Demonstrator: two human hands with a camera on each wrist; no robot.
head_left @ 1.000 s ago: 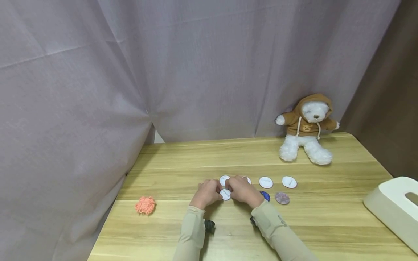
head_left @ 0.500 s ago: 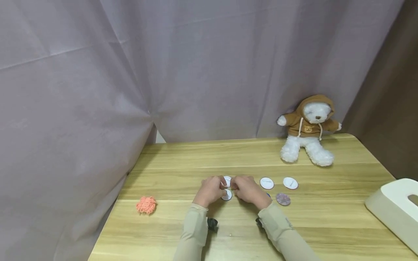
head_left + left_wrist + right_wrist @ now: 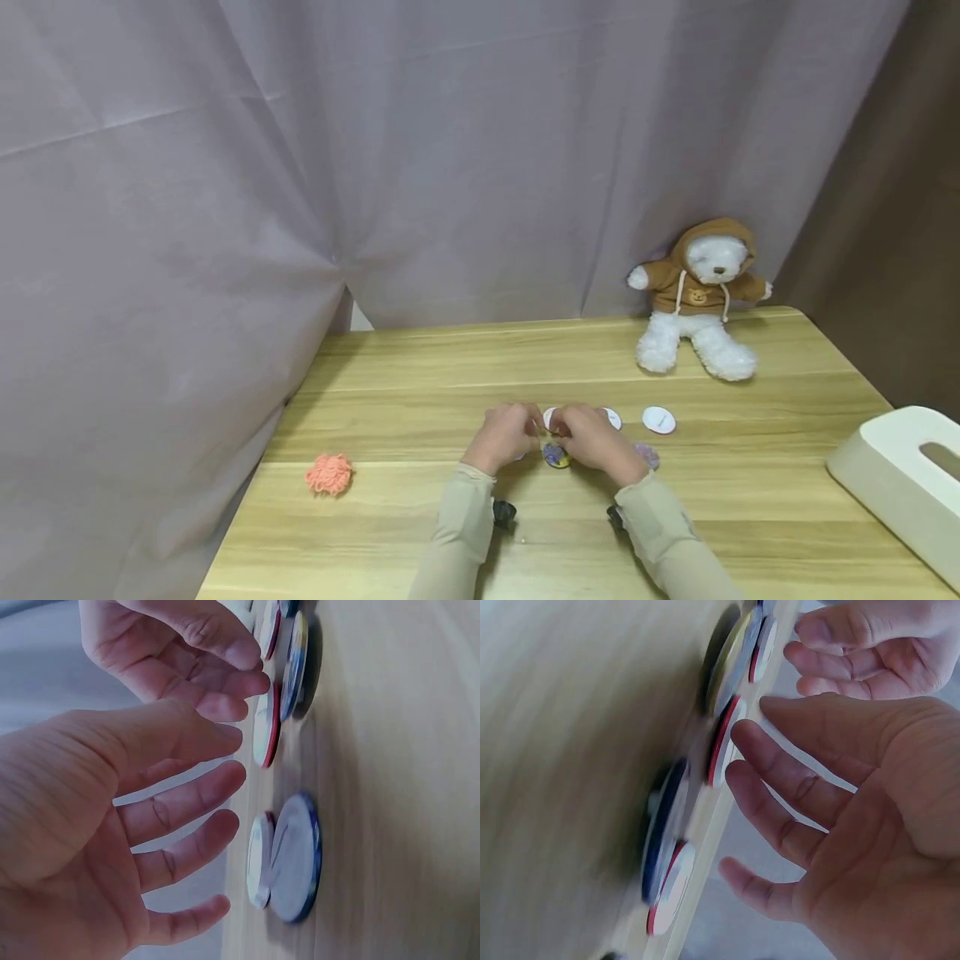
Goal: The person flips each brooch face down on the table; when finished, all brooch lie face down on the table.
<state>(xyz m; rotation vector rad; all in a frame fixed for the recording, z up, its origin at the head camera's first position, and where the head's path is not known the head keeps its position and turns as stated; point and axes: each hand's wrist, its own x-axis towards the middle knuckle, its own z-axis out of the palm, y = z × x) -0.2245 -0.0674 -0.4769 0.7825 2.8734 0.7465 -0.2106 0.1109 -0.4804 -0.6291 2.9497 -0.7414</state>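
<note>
Over two rows of round pin-back badges, my left hand (image 3: 508,437) and right hand (image 3: 596,437) hover with fingertips facing each other. Between them lies a purple and yellow badge (image 3: 557,456), face up. In the left wrist view its edge (image 3: 295,667) stands beside a red-rimmed badge (image 3: 264,731), and nothing is between the fingers of either hand. Nearer in that view, a blue-rimmed badge (image 3: 295,859) shows its pin back, next to a white-backed badge (image 3: 259,859). Right of my right hand are another white-backed badge (image 3: 659,420) and a pinkish-purple badge (image 3: 647,455), partly hidden by the hand.
A coral yarn bundle (image 3: 329,474) lies on the left of the wooden table (image 3: 390,517). At the back right a white teddy bear (image 3: 697,296) in a brown hoodie sits against the grey curtain (image 3: 465,167). A cream box (image 3: 900,483) with a slot stands on the right edge.
Both hands have moved right, from the leftmost pair of white-backed badges to the pair beside it. The purple and yellow badge, hidden earlier, now shows between them.
</note>
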